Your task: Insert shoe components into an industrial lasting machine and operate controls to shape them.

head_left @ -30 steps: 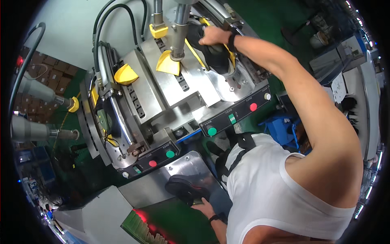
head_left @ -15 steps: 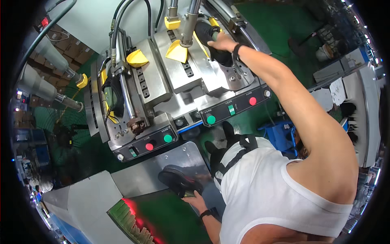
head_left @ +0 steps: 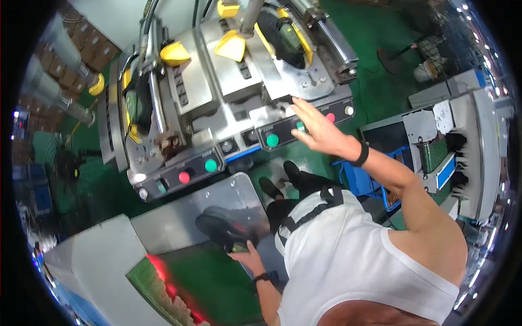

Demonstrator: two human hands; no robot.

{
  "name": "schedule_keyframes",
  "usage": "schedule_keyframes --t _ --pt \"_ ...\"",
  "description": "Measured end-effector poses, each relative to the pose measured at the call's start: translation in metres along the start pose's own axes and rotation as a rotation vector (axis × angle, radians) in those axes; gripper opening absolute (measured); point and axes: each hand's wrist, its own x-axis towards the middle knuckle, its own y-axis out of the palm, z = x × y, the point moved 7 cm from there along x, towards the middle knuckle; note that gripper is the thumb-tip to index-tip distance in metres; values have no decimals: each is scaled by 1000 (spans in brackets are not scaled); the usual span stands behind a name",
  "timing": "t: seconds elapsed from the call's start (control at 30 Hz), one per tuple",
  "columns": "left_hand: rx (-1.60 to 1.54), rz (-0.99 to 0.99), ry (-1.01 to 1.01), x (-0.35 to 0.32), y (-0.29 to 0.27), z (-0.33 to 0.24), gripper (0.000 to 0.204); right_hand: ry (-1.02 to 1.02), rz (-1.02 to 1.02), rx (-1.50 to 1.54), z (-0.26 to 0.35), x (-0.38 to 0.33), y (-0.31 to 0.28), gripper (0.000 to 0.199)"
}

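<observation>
My left hand grips the heel end of a black shoe by the green last showing in its opening. That shoe is over a metal table, its toe pointing away from me. My right hand is open and holds nothing, fingers spread over the right control panel of a metal press. In the press's right station, a second black shoe sits on a green last between yellow pads. At the left station is another black shoe with a green last.
Yellow press pads hang on metal rods above the machine. The left control panel bears red and green buttons. Left of me stands a metal table beside a red-lit opening with fringed strips. At right are a blue cart and a conveyor with brushes.
My right hand has let go of the shoe in the right station and come back toward me, over the control panel. My left hand still holds its shoe. The whole view has shifted slightly.
</observation>
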Motion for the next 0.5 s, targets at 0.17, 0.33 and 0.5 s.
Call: schedule_keyframes --t 0.17,0.33,0.5 --pt "-223 1 -208 -3 -19 -22 89 -60 285 121 38 -48 63 67" --pt "-433 -62 -194 -3 -2 -6 88 -252 249 -18 32 -49 104 75" --pt "-341 -178 -215 -21 8 14 95 -341 299 -221 16 -42 129 73"
